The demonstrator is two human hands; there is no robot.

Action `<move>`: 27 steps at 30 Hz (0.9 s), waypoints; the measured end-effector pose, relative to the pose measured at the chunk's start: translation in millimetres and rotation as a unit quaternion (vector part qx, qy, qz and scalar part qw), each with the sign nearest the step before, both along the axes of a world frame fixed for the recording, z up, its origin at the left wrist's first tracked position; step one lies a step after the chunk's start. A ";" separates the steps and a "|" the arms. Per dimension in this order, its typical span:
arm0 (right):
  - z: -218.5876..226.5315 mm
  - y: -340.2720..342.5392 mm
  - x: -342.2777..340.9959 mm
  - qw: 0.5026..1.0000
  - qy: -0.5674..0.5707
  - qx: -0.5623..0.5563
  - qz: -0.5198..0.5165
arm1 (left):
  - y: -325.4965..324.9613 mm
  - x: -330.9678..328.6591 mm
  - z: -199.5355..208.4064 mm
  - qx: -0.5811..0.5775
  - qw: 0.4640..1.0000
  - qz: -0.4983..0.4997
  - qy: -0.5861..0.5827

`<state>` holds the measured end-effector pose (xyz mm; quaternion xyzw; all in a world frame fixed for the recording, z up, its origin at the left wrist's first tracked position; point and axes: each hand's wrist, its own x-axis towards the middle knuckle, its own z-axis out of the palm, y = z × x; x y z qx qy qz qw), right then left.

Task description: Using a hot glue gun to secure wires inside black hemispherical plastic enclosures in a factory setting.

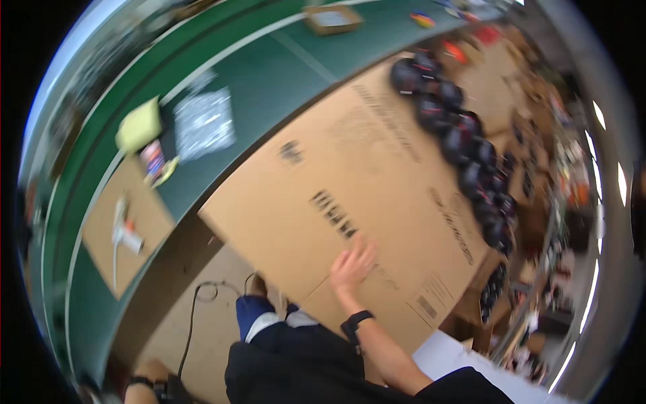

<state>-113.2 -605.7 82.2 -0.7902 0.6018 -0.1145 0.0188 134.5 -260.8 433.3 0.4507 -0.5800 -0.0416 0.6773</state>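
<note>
My right hand (353, 264) rests on a big brown cardboard carton (393, 195), fingers stretched out and slightly spread on its printed face. A black band circles that wrist, and the forearm comes in from the lower right. The carton stands beside a green work table (266, 87), slanting across the middle of the view. Along the carton's far right side lie several black, rounded objects (461, 138) in a row; blur hides their kind. I cannot make out my left hand in this view.
On the table lie a clear plastic bag (204, 124), a yellow cloth-like item (140, 126), and a white glue-gun-like tool (126, 236) on a cardboard sheet (101, 232). A black cable (192, 323) crosses the floor. At the lower left shows someone's banded limb (151, 372).
</note>
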 end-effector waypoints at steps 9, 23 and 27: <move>-26.0 4.8 -11.9 0.992 -0.020 -0.096 0.084 | 35.4 -171.8 111.8 0.177 0.903 0.368 -0.131; -77.3 -92.3 -38.8 0.990 -0.016 -0.089 0.108 | 144.1 -149.0 120.7 0.255 0.718 0.613 -0.210; -73.4 -172.4 -69.3 0.938 -0.291 0.029 0.184 | 208.1 -167.0 85.8 0.161 0.774 0.585 -0.180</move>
